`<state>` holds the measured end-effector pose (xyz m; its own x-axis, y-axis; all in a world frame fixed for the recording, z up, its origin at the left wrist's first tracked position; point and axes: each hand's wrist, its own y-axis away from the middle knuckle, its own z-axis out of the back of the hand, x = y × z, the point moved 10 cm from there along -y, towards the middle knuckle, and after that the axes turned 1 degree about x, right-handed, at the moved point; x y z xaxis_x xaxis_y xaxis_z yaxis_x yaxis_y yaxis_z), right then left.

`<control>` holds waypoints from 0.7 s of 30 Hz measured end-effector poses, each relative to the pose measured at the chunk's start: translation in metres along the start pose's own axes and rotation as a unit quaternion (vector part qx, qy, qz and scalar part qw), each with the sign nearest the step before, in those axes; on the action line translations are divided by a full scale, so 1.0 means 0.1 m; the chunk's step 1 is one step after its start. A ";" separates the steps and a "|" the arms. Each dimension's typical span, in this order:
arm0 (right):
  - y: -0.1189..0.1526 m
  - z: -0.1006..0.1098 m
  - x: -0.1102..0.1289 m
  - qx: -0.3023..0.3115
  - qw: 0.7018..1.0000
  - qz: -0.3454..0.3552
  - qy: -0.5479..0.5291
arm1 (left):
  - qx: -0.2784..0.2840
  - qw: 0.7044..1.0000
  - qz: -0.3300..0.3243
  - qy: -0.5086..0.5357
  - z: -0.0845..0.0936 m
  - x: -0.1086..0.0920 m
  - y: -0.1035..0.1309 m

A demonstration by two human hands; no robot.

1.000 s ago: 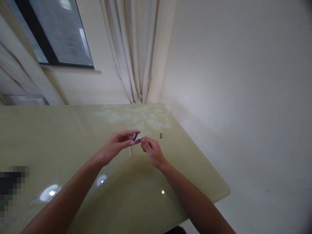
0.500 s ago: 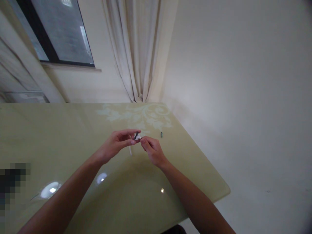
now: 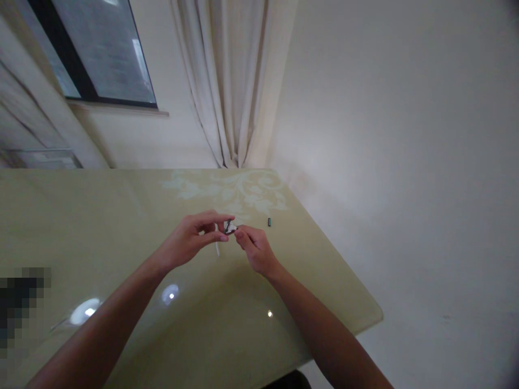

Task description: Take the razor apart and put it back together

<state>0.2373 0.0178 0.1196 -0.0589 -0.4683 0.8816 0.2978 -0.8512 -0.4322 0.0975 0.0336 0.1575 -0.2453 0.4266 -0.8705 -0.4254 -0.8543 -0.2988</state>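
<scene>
Above the table, my left hand point(image 3: 200, 233) pinches a small dark and silver-white object point(image 3: 230, 227) between thumb and fingertips. It is too small for me to tell its kind. My right hand point(image 3: 255, 246) is closed at the object's right end, thumb against curled fingers; what lies inside this pinch is hidden. Under the left fingertips, a thin white strip point(image 3: 218, 248) shows, partly covered by the hand. A small dark oblong piece point(image 3: 269, 222) lies on the table, a little beyond and right of my right hand.
The glossy yellow-green table point(image 3: 316, 281) has a pale leaf pattern at its far end. Its right edge runs near a white wall point(image 3: 385, 162). Behind stand a curtain point(image 3: 227, 81) and a window point(image 3: 109, 54). A blurred-out dark shape point(image 3: 20, 302) is at the left.
My hands stay almost in place on the small object, with only slight finger movement. The view has shifted a little.
</scene>
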 end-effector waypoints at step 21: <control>-0.01 -0.01 0.02 0.014 1.000 -0.005 -0.005 | 0.015 0.998 -0.008 -0.059 0.03 -0.07 0.02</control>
<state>0.2359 0.0173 0.1217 -0.0521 -0.4577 0.8876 0.3232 -0.8487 -0.4187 0.0956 0.0298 0.1644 -0.3377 0.4741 -0.8131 -0.4558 -0.8382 -0.2995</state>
